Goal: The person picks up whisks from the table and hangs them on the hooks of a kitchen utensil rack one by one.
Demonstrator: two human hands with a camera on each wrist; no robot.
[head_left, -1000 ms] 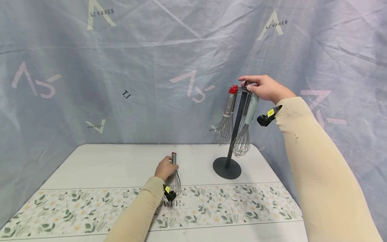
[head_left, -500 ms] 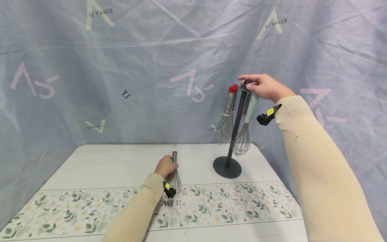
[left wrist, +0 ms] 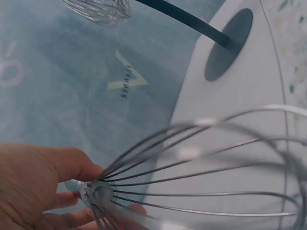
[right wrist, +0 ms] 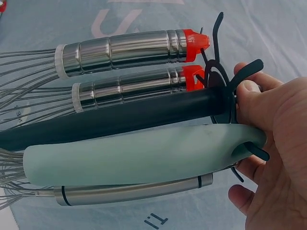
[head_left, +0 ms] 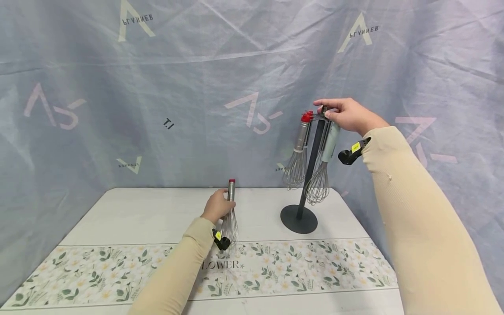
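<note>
My left hand (head_left: 217, 206) grips a whisk (head_left: 231, 190) with a steel handle and red end cap, its handle pointing up over the table's far edge. In the left wrist view the whisk's wires (left wrist: 201, 194) spread away from the thumb and fingers. On the right, my right hand (head_left: 351, 114) pinches the top of a dark whisk stand (head_left: 312, 162). Several whisks hang from its hooks: two steel-handled whisks (right wrist: 129, 50) with red ends, one with a mint-green handle (right wrist: 134, 155), and a slim steel-handled one (right wrist: 129, 192). Fingers partly hide the stand's top.
The stand's round base (head_left: 291, 221) rests on the white table (head_left: 145, 214) at the right rear. A floral printed band (head_left: 295, 267) runs across the tabletop. Behind it hangs a grey-blue cloth (head_left: 189, 109) with printed letters.
My left hand has lifted the whisk upward and slightly toward the back, so more of its handle shows. The right hand stays at the stand's top. The head view shifts slightly.
</note>
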